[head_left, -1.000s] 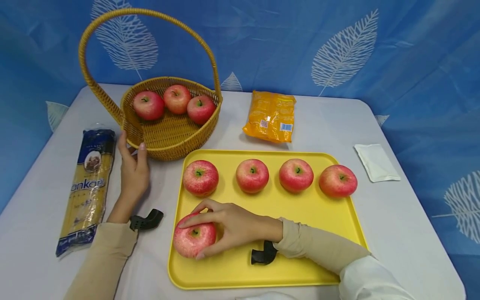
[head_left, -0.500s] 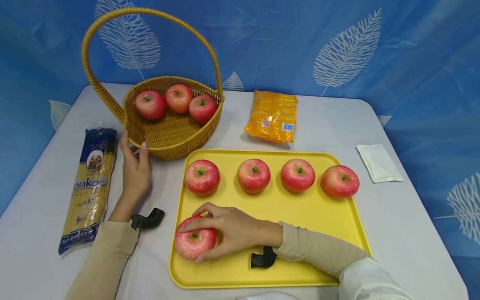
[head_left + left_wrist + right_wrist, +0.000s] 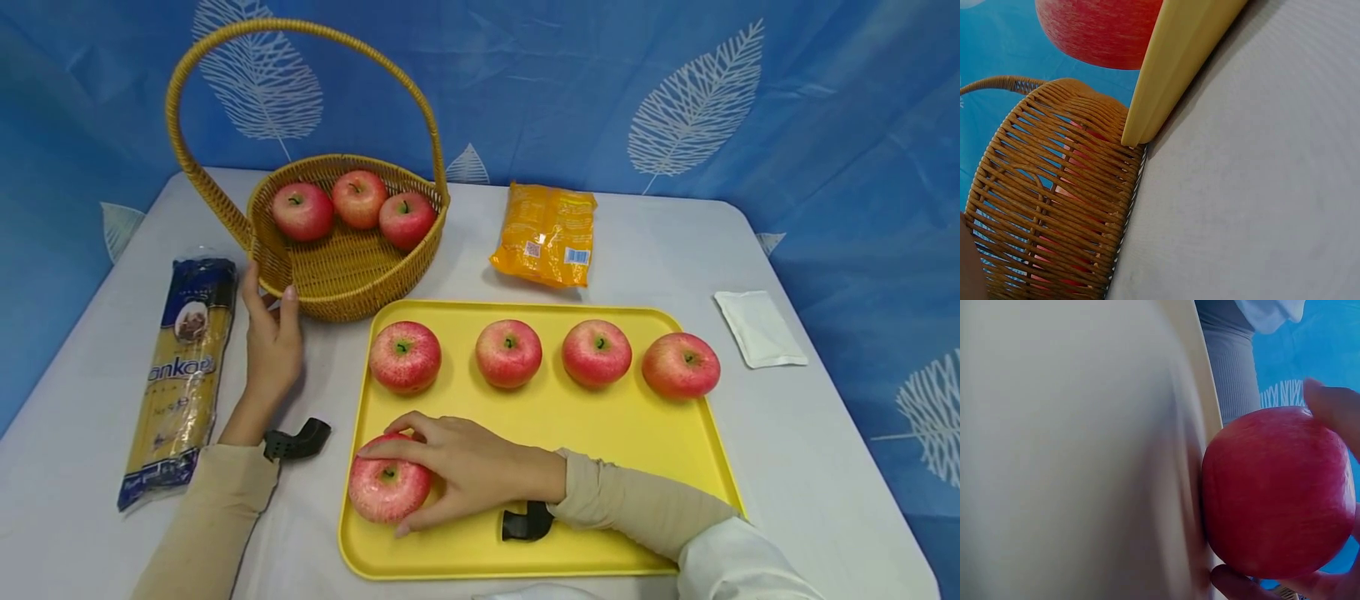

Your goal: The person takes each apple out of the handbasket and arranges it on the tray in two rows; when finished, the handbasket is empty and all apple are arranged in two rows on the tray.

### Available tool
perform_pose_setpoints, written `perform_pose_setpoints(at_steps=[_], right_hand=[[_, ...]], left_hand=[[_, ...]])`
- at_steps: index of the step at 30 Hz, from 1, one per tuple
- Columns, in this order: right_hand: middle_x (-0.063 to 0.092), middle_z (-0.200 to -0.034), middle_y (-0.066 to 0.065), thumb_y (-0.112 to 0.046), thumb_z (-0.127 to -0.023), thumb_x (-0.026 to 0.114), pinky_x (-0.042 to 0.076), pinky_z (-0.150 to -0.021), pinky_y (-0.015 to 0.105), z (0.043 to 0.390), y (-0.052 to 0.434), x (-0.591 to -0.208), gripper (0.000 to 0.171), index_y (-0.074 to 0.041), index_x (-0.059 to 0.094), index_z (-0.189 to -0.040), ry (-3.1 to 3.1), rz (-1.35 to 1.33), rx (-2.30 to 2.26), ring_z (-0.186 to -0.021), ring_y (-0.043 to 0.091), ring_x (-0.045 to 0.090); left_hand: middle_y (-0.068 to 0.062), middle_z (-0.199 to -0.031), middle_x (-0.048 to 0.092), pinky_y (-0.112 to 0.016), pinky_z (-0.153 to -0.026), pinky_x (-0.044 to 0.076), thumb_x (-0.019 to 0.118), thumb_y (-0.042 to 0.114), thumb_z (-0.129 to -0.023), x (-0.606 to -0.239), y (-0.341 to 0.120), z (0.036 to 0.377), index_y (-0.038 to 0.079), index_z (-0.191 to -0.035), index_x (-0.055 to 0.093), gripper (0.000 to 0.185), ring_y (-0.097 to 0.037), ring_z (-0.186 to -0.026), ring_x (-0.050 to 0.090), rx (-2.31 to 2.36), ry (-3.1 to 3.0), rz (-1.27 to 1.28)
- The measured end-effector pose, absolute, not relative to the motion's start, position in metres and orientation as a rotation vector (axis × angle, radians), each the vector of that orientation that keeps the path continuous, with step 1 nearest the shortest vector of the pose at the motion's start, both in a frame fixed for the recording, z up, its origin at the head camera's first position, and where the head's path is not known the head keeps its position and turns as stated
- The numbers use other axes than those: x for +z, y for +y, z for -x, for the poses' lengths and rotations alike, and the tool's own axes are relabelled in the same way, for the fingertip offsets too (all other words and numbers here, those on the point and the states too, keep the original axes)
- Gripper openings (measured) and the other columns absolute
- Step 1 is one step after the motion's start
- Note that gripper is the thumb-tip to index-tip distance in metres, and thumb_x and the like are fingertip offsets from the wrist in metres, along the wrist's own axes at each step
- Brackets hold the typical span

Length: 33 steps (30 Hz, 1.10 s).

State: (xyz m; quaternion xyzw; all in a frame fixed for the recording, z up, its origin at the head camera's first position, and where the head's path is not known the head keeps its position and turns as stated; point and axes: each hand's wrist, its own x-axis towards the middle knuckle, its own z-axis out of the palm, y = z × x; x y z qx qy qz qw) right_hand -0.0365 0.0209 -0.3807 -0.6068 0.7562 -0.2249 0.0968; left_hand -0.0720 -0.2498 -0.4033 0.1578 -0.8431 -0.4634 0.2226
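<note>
My right hand point(image 3: 442, 467) grips a red apple point(image 3: 386, 490) in the near left corner of the yellow tray point(image 3: 570, 533); the right wrist view shows the apple point(image 3: 1275, 494) close up with fingers point(image 3: 1335, 406) round it. Several more red apples, such as one point(image 3: 405, 357), stand in a row along the tray's far side. My left hand point(image 3: 272, 342) rests on the table, its fingertips touching the near rim of the wicker basket point(image 3: 330, 275), which holds three apples point(image 3: 358, 200). The basket's woven wall point(image 3: 1054, 206) fills the left wrist view.
A long spaghetti packet point(image 3: 180, 375) lies left of my left hand. An orange snack bag point(image 3: 546, 233) sits behind the tray and a small white sachet point(image 3: 759, 327) lies to the right. The white table point(image 3: 810, 467) ends near a blue leaf-print backdrop.
Almost nothing has moved; my right hand has kept its grip on the apple in the same tray corner and my left hand has stayed by the basket.
</note>
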Motion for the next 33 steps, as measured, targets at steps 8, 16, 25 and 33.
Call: perform_pose_setpoints(at_steps=[8,16,25,33], right_hand=[[0.038,-0.13,-0.006,-0.068,-0.071,0.057,0.039,-0.088,0.016,0.037,0.022,-0.38,0.085,-0.03,0.024,-0.14,2.222,1.753,-0.633,-0.103,0.001,0.047],[0.038,-0.129,-0.008,-0.07,-0.068,0.058,0.038,-0.092,0.017,0.038,0.024,-0.382,0.093,-0.028,0.022,-0.142,2.222,1.783,-0.619,-0.106,-0.001,0.047],[0.038,-0.128,-0.01,-0.072,-0.067,0.057,0.039,-0.091,0.016,0.039,0.024,-0.382,0.093,-0.027,0.024,-0.141,2.224,1.804,-0.621,-0.104,-0.001,0.047],[0.043,-0.126,-0.011,-0.07,-0.066,0.059,0.037,-0.095,0.018,0.045,0.028,-0.371,0.088,-0.026,0.032,-0.138,2.244,1.824,-0.688,-0.112,-0.002,0.045]], left_hand=[[-0.026,-0.138,0.035,-0.056,-0.098,0.029,0.034,0.036,-0.097,-0.404,-0.25,0.071,0.021,-0.145,0.005,0.058,-0.038,-0.125,0.037,-1.281,-2.328,-0.432],[-0.026,-0.137,0.035,-0.056,-0.098,0.029,0.034,0.037,-0.097,-0.403,-0.25,0.072,0.023,-0.145,0.005,0.058,-0.04,-0.124,0.037,-1.277,-2.331,-0.437],[-0.026,-0.137,0.035,-0.054,-0.099,0.031,0.034,0.037,-0.097,-0.402,-0.249,0.07,0.024,-0.145,0.004,0.058,-0.038,-0.124,0.038,-1.287,-2.334,-0.445],[-0.027,-0.136,0.037,-0.055,-0.098,0.031,0.034,0.038,-0.097,-0.403,-0.249,0.071,0.025,-0.145,0.004,0.058,-0.04,-0.123,0.039,-1.289,-2.329,-0.438]])
